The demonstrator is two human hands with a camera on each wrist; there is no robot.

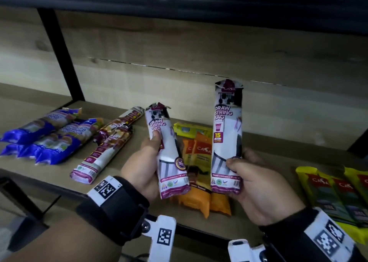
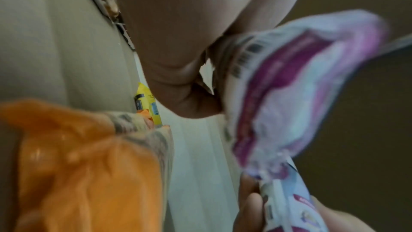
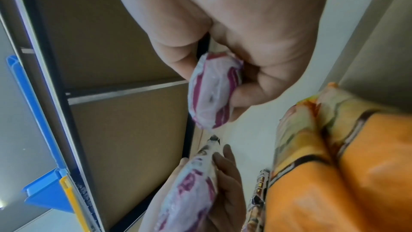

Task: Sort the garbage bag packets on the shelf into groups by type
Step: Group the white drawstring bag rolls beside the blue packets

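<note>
Each hand holds one white-and-purple "Draw String Bag" packet upright above the wooden shelf (image 1: 127, 158). My left hand (image 1: 148, 158) grips the shorter-looking packet (image 1: 167, 152) round its middle, thumb on the front. My right hand (image 1: 251, 174) grips the other packet (image 1: 227, 138) near its lower end. The left wrist view shows the left packet's end (image 2: 289, 94) against my palm (image 2: 178, 41). In the right wrist view, the right packet's end (image 3: 214, 93) sits in my curled fingers (image 3: 263, 70). Two more drawstring packets (image 1: 105, 148) lie on the shelf to the left.
Blue packets (image 1: 45, 136) lie grouped at the far left. Orange packets (image 1: 199, 182) on a yellow one (image 1: 191, 130) lie under my hands. Yellow-green packets (image 1: 334, 194) lie at the right. A black upright post (image 1: 61, 58) stands at the back left.
</note>
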